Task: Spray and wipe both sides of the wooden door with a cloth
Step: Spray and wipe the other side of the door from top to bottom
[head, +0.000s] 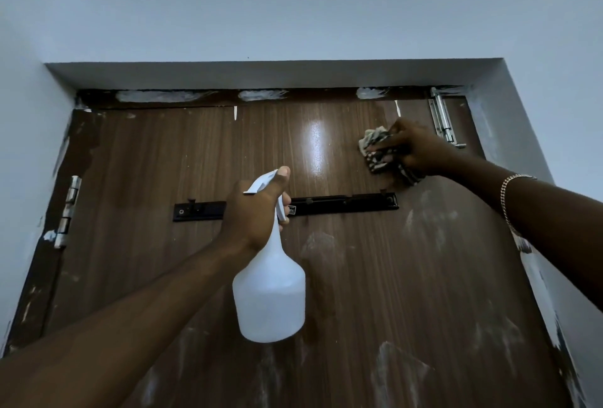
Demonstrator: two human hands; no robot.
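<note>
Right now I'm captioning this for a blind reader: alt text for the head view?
The right-hand grip presses a patterned cloth to the upper right of the wooden door, beside a metal bolt. The left-hand grip holds a white spray bottle before the door.

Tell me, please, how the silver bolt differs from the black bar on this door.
The silver bolt is bright and stands upright by the top right corner; the black bar is dark and lies level mid-door. The bolt is shorter; the bar, longer, is partly hidden by the left hand. Both are fixed to the wooden door.
</note>
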